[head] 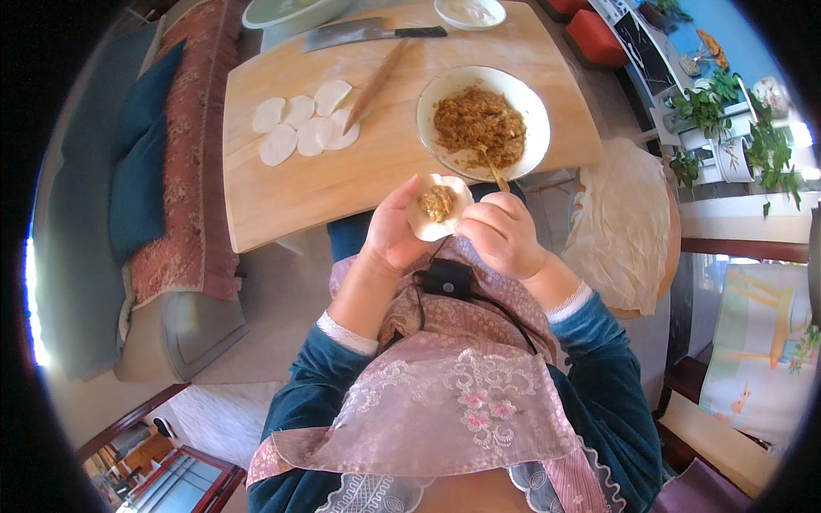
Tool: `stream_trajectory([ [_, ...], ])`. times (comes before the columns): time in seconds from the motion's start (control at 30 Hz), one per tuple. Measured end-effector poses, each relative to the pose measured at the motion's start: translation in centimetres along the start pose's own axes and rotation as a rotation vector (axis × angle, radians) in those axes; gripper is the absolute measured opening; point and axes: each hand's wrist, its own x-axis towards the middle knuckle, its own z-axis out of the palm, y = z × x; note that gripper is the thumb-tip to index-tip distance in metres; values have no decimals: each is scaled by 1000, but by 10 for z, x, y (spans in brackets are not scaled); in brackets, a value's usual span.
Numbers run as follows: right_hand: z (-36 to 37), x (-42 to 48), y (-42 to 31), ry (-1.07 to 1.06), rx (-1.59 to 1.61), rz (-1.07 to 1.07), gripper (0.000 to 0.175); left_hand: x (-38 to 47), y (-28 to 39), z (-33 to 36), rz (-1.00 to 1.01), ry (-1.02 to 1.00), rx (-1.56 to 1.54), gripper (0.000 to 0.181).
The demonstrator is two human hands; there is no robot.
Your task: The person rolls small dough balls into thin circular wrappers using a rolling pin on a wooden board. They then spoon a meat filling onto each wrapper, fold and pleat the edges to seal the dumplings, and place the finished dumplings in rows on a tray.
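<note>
My left hand (394,224) cradles a round dough wrapper (420,226) with a mound of minced filling (437,202) at its middle. The wrapper lies open and nearly flat, its edge slightly wavy. At its right edge, the curled fingers of my right hand (500,234) pinch the dough. Just beyond both hands, a white bowl (537,131) holds brown minced filling (480,122). A spoon (497,174) stands in that filling, its handle over the near rim and ending close to my right knuckles.
Several dough wrappers (278,145) lie on the wooden board (288,205), beside a tapered rolling pin (378,83). Farther back are a cleaver (349,35), a small white bowl (471,14) and a pale green basin (292,14). To the right stands a cloth-covered round stool (619,224).
</note>
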Motion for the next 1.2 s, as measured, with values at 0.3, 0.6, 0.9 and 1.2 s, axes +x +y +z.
stream_trajectory([
  [0.3,-4,16,-11,65,122,369,15,-24,-7,27,63,-5,937,58],
  [0.6,-15,22,-4,-84,372,423,13,-26,-9,36,123,113,1278,63],
  [0.9,-15,16,-10,24,113,320,18,-22,-21,18,186,297,1107,42],
  [1.2,-12,3,-27,133,353,807,28,-22,-27,15,399,179,676,38],
])
